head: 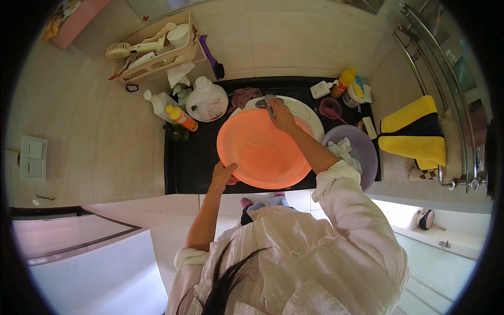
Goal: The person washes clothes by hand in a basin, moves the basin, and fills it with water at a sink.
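Note:
A large orange plastic basin [262,157] sits over the white washbasin [315,122], tilted slightly toward me. My left hand [224,175] grips its near left rim, thumb on top and fingers underneath. Beyond the far rim, my right hand [282,116] is on the grey metal faucet [270,103], its fingers partly hiding it. Faint bright marks show inside the basin; whether it holds water I cannot tell. To the right stands a purple-grey basin [364,153] with a crumpled white cloth [342,151] in it.
Left on the black countertop [189,165] are a white jug [206,102], an orange bottle with yellow cap [182,117] and a brownish cloth [244,97]. A pink dipper [330,108] and yellow bottle [343,82] stand at right. Yellow-black towels [411,134] hang from a metal rack [427,51].

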